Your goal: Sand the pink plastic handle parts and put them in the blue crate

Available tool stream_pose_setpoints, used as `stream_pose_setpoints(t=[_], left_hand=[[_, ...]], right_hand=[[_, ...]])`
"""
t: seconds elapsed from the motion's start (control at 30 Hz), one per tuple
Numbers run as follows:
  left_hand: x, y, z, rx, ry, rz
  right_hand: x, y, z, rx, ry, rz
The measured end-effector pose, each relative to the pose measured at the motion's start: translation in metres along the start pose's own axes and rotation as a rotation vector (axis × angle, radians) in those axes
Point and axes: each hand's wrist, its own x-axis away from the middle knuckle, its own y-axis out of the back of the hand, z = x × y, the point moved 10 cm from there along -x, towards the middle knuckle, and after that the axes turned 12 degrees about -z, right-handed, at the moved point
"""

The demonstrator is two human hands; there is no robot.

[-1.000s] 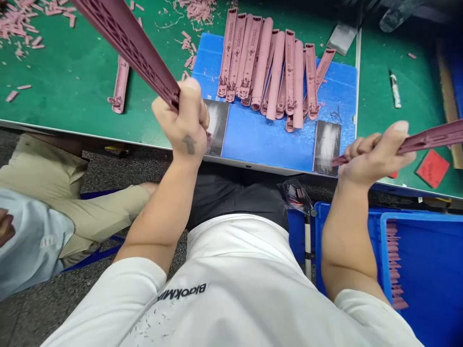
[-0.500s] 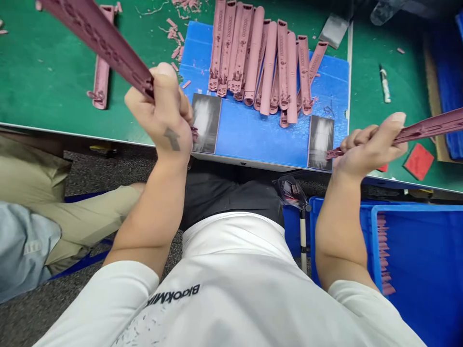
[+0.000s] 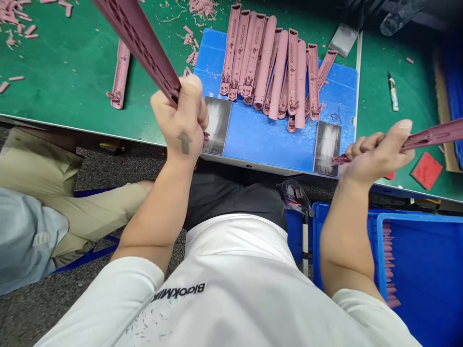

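Observation:
My left hand (image 3: 183, 120) is closed around the lower end of a long dark pink plastic part (image 3: 139, 41) that slants up and to the left, out of the frame's top. My right hand (image 3: 378, 154) grips the end of a second long pink part (image 3: 432, 137) that reaches off the right edge, thumb laid along its top. Both hands hover at the near edge of the green table (image 3: 65, 72). Between them, further back, several matching pink parts (image 3: 275, 67) lie side by side on a blue board (image 3: 267, 135).
One pink part (image 3: 119, 77) lies alone on the green surface at left, with pink scraps (image 3: 16, 24) beyond it. A marker (image 3: 393, 91) and a red square (image 3: 427, 169) sit at right. A blue bin (image 3: 423, 270) stands by my right leg. Another person's leg (image 3: 54, 193) is at left.
The view swung left and then back right and down a little. Both hands have kept their grip on the pink parts, with hardly any change in their pose.

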Motion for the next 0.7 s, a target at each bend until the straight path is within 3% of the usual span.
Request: stream_pose_setpoints(t=[0.1, 0.23, 0.33, 0.47, 0.6, 0.7], left_hand=[[0.015, 0.005, 0.003, -0.085, 0.164, 0.118], [0.049, 0.043, 0.03, -0.099, 0.479, 0.085], [0.073, 0.062, 0.051, -0.079, 0.684, 0.075], [0.073, 0.07, 0.041, -0.078, 0.666, 0.05], [0.067, 0.051, 0.02, 0.045, 0.707, 0.181], [0.054, 0.047, 0.004, 0.067, 0.599, 0.19]], right_hand=[[0.012, -0.002, 0.002, 0.048, -0.147, 0.107], [0.036, 0.025, 0.004, 0.153, -0.324, 0.109], [0.06, 0.036, -0.011, 0.238, -0.55, 0.219], [0.059, 0.039, -0.005, 0.28, -0.557, 0.291], [0.047, 0.028, 0.015, 0.109, -0.578, 0.328], [0.033, 0.023, 0.035, 0.04, -0.48, 0.296]])
